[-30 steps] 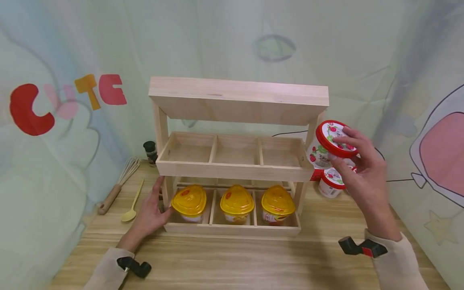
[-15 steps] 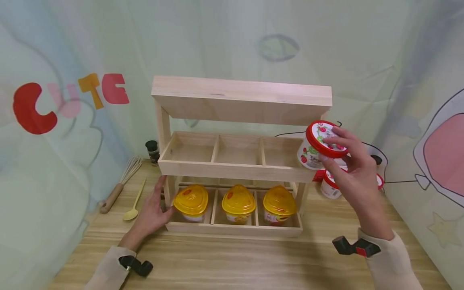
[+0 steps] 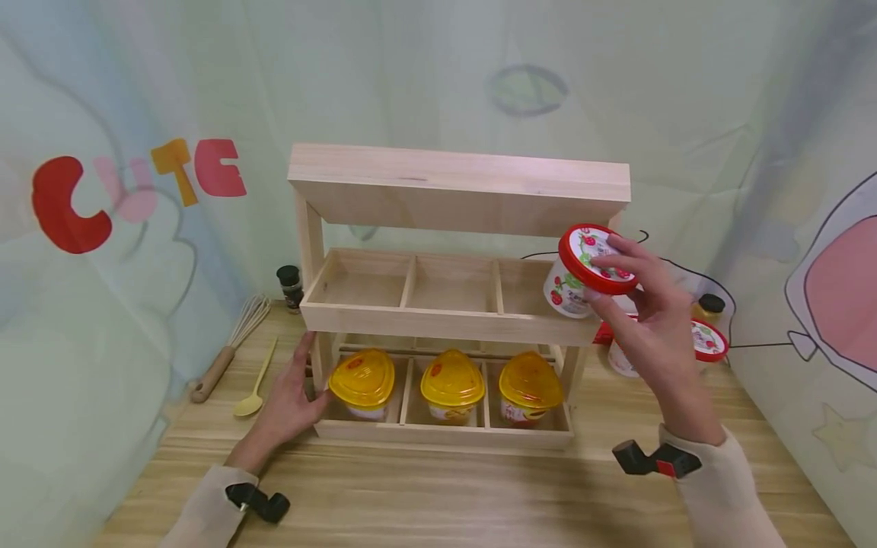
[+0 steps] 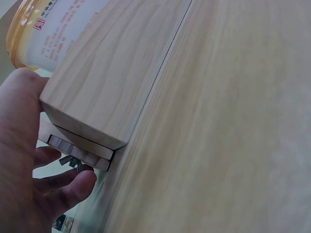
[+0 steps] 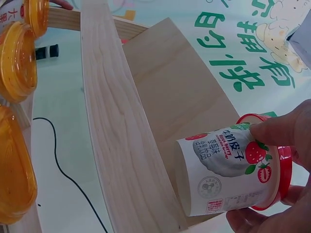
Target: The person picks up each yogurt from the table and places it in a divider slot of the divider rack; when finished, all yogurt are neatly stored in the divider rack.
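Left hand: the left hand (image 3: 288,407) lies at about 7 o'clock in the head view, fingers relaxed and straight, palm against the lower left corner post of the wooden rack (image 3: 445,323); it grasps nothing.
Table: the wooden table (image 3: 438,495) carries the rack.
Lower shelf: three yellow-lidded cups (image 3: 447,384) sit one per compartment, at about 6 o'clock.
Right hand: the right hand (image 3: 647,320), at 3 o'clock, has fingers curled round the red lid of a strawberry yogurt cup (image 3: 582,270).
Yogurt cup: tilted, held in the air at the right end of the middle shelf, just over its rightmost compartment.
Right of rack: more red-lidded cups (image 3: 706,340) stand behind the hand.
Far left: a whisk (image 3: 229,346) and a yellow spoon (image 3: 252,384) lie near 9 o'clock.
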Available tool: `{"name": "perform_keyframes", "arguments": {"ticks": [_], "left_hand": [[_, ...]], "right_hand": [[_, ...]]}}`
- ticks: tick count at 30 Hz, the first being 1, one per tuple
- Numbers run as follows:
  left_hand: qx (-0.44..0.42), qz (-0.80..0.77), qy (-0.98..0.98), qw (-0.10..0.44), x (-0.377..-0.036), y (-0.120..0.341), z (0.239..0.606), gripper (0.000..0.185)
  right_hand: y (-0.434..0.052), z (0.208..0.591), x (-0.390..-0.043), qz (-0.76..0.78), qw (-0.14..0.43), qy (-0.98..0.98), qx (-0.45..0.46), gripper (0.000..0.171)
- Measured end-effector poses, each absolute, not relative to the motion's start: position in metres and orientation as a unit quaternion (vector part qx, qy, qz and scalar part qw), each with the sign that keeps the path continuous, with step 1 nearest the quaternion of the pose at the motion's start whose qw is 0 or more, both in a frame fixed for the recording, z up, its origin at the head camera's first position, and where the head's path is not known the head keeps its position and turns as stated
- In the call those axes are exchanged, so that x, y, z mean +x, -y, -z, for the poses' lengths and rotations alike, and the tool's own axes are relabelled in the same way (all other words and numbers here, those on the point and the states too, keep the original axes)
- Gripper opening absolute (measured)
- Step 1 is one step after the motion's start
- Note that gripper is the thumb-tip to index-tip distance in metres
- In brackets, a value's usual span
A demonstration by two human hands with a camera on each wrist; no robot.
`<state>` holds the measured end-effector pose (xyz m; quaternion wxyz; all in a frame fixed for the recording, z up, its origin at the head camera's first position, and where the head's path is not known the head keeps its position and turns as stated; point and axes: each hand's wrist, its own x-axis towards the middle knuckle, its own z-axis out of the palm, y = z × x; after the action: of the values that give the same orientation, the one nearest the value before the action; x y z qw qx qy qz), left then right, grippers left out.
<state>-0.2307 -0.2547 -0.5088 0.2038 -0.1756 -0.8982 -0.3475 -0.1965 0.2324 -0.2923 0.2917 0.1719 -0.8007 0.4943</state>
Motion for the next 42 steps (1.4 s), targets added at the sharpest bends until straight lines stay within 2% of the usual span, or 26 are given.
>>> {"name": "perform_keyframes", "arguments": {"ticks": [19, 28, 42], "left_hand": [[-0.194, 0.343, 0.891, 0.226, -0.232, 0.257, 0.510, 0.113], [-0.180, 0.347, 0.897, 0.205, -0.232, 0.258, 0.510, 0.114], [-0.181, 0.351, 0.896, 0.203, -0.233, 0.258, 0.510, 0.114]], "right_hand": [[-0.201, 0.288, -0.206, -0.541, 0.259, 0.770, 0.219, 0.044], [-0.184, 0.289, -0.215, -0.557, 0.249, 0.753, 0.246, 0.044], [-0.150, 0.286, -0.228, -0.562, 0.221, 0.744, 0.284, 0.046]]}}
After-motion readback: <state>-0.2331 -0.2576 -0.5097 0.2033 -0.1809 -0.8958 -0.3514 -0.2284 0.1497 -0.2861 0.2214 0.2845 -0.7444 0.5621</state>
